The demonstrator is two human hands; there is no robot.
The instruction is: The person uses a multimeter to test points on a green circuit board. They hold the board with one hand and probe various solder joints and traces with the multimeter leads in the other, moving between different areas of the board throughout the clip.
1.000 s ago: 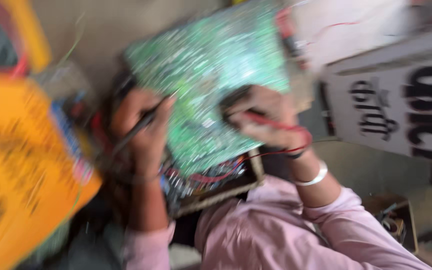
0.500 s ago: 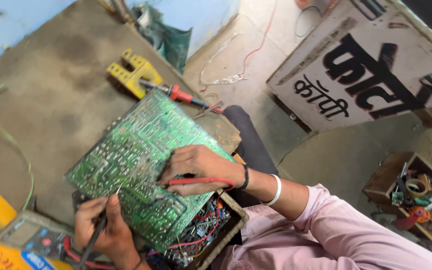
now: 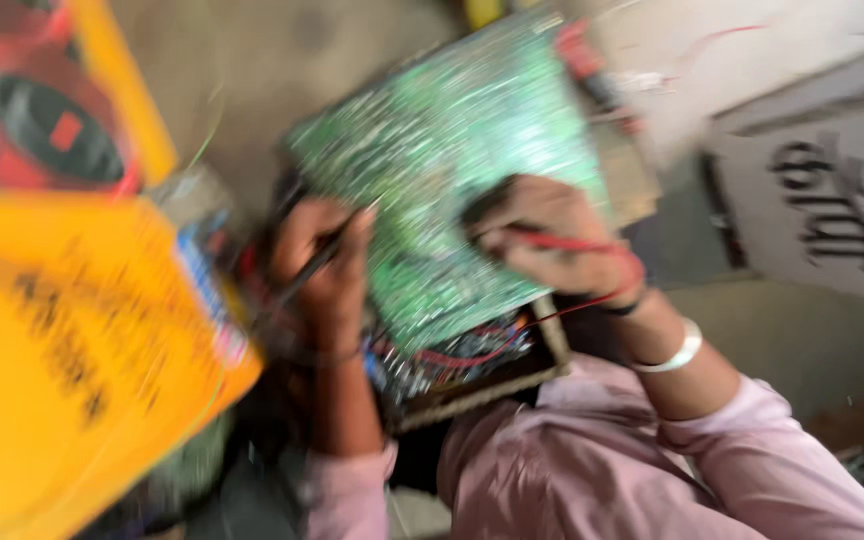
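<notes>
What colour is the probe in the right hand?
Red: the thin probe in the right hand shows in the head view, blurred.

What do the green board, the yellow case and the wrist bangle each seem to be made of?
Green board: probably a resin circuit board; its face glints with many small bright specks, likely solder, though blur hides detail.
Yellow case: seemingly smooth plastic, evenly coloured with dark print.
Wrist bangle: pale and shiny, possibly metal or plastic; the picture cannot settle which.
</notes>
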